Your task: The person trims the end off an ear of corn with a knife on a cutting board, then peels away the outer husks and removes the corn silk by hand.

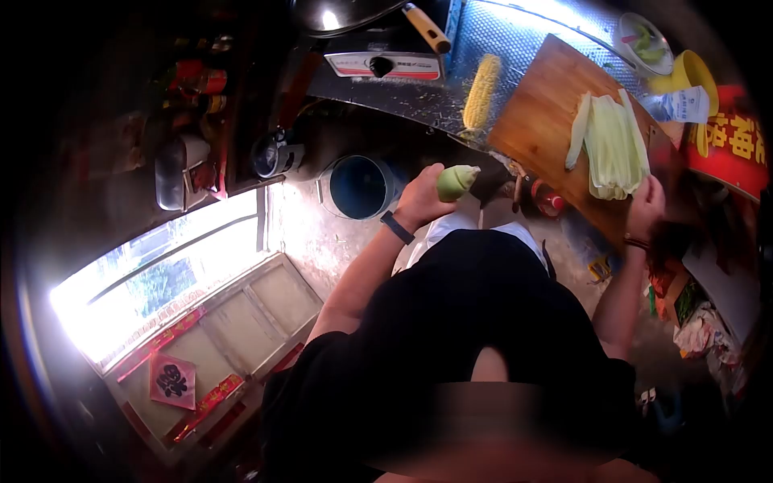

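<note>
One stubby, green corn cob in its smooth husk (pixel 457 183) is grasped in the left hand (pixel 424 199), fingers curled round it, forearm angled toward 1 o'clock. Long, pale green, ribbed husk leaves (pixel 616 145) are laid on the brown, flat wooden board (pixel 531 105), 1–2 o'clock. Leaves' near end is reached by the right hand (pixel 646 208); pinch or touch can't be told. Bare, knobbly yellow cob (pixel 481 92): 12 o'clock.
</note>
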Tool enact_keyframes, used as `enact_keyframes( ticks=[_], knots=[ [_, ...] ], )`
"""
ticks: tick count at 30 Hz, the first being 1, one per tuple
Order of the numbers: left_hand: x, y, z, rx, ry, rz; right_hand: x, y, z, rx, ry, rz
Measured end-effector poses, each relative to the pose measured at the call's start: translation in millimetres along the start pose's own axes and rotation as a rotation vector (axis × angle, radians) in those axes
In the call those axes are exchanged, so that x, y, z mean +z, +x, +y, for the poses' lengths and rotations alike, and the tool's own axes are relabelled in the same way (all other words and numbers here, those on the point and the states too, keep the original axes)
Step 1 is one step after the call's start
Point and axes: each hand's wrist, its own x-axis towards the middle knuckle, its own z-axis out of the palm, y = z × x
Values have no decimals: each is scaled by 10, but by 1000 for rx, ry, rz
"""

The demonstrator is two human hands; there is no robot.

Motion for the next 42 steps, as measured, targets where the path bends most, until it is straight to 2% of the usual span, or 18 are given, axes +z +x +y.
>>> enact_keyframes(
  ticks=[1,3,7,9,12,15,16,20,23,25,30,33,35,36,40,42],
  knots=[
    [-13,-36,-6,10,1,2,48,-34,-288,-54,57,-39],
    [-59,-117,31,31,-1,0,144,-182,-1091,-33,328,-334],
    [-176,-311,114,83,-5,1,272,-667,-2279,-199,635,-940],
    [-201,-434,23,112,-11,29,497,-1050,-2591,-375,793,-896],
    [-366,-711,-161,82,7,57,641,-1357,-2846,-381,776,-864],
    [-534,-1064,-453,107,-40,119,677,-1501,-3048,-26,904,-1272],
    [-563,-1188,-575,105,-92,132,709,-1603,-3141,8,969,-1311],
    [-768,-1768,-1012,88,-341,247,807,-2045,-3675,504,1361,-1513],
    [-938,-2242,-1379,108,-418,388,817,-2427,-4211,636,1493,-1608],
    [-1025,-2553,-1571,105,-512,483,887,-2630,-4514,644,1446,-1695],
    [-1111,-3168,-2007,51,-904,547,1024,-3104,-5160,699,1481,-1952],
    [-1137,-3389,-2052,80,-1034,807,1154,-3322,-5441,739,1525,-2071],
    [-1149,-3505,-2145,88,-1023,890,1180,-3433,-5612,764,1498,-2128],
    [-1163,-3538,-2162,96,-1005,934,1198,-3456,-5682,755,1453,-2140],
    [-1153,-3646,-2308,-16,-926,1083,1136,-3536,-6029,322,1238,-1951],
    [-1142,-3688,-2333,-43,-930,1159,1181,-3561,-6138,93,1190,-1950]
  ],
)
